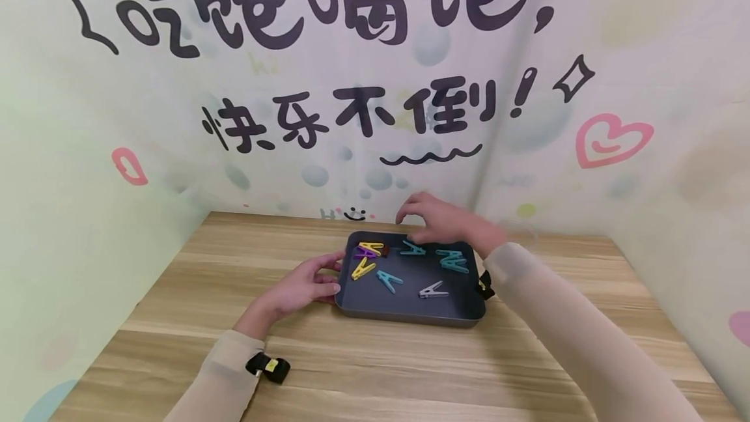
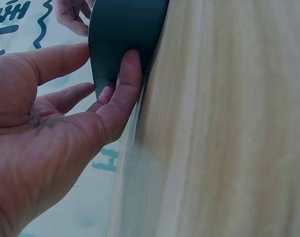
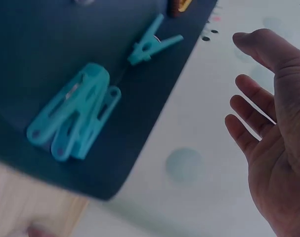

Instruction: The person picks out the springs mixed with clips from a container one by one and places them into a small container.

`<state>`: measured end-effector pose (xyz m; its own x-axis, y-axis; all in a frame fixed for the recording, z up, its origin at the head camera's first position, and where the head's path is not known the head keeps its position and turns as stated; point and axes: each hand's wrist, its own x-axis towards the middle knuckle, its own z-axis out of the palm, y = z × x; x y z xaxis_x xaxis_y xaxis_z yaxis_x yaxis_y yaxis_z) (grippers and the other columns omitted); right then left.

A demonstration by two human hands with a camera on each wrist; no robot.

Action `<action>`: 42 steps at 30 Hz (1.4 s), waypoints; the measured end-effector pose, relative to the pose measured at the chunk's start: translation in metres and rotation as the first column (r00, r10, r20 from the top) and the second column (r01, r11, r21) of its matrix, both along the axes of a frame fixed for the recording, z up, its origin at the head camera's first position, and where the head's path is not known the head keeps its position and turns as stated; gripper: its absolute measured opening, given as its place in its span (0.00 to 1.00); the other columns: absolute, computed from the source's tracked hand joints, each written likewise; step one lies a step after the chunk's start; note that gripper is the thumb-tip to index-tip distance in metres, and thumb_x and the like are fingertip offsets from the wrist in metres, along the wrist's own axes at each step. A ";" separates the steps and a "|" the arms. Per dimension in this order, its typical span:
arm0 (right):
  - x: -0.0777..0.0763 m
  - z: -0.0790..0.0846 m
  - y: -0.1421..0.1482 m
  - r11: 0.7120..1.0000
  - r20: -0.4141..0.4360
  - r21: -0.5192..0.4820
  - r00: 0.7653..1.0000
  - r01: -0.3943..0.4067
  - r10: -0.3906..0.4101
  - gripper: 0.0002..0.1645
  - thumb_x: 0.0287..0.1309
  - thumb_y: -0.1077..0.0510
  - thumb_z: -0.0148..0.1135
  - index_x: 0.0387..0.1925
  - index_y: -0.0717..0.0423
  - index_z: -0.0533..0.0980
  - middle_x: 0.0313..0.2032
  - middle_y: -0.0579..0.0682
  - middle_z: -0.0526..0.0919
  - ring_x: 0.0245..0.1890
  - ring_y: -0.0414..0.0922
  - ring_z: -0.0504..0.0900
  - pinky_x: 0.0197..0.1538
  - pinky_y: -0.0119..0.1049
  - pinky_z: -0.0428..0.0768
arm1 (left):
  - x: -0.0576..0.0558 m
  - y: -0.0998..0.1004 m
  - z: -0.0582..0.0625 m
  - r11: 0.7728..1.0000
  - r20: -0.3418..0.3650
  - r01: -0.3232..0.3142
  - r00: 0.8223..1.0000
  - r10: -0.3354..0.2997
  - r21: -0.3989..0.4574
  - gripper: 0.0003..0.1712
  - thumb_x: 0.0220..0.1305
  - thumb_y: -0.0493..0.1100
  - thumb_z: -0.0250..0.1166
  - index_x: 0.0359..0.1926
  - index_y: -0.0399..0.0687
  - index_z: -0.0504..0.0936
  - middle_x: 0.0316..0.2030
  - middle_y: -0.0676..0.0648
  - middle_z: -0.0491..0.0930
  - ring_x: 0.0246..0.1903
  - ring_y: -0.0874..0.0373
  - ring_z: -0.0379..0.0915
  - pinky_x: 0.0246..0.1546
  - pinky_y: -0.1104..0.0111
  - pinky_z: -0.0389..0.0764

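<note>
A dark grey tray point(image 1: 410, 319) holds several clothespins. My left hand point(image 1: 305, 285) rests at its left end, thumb and fingers against the outer wall point(image 2: 115, 29). Over the far rim hovers my right hand point(image 1: 439, 219), fingers loosely bent and nothing in them; in the right wrist view this hand point(image 3: 280, 123) appears beside the tray. Near it lies a teal clothespin point(image 1: 413, 249), with two overlapping teal clothespins point(image 3: 73, 116) in the right corner. Yellow point(image 1: 371, 248), purple point(image 1: 363, 254) and brown point(image 1: 385, 251) clothespins cluster back left. Another yellow clothespin point(image 1: 363, 269), a light blue clothespin point(image 1: 389, 280) and a whitish clothespin point(image 1: 433, 290) lie in front.
Wood-grain table point(image 1: 234, 279) extends around the tray. Directly behind it rises a printed wall covering point(image 1: 293, 181) with lettering. Black straps, one on the left wrist point(image 1: 268, 368) and one on the right point(image 1: 485, 285), sit at the sleeves; the right one is close to the tray's right wall.
</note>
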<state>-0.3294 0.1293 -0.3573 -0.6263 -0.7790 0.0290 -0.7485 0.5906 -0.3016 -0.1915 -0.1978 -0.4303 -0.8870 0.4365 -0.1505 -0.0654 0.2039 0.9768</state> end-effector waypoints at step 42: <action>-0.006 -0.047 -0.043 0.976 -0.006 0.213 0.999 -0.040 0.042 0.03 0.65 0.54 0.73 0.39 0.40 0.87 0.60 0.50 0.78 0.59 0.49 0.71 0.65 0.47 0.75 | 0.001 0.001 0.001 1.000 0.004 -0.004 1.000 0.004 -0.017 0.40 0.77 0.30 0.59 0.83 0.37 0.54 0.71 0.31 0.64 0.63 0.39 0.75 0.55 0.55 0.86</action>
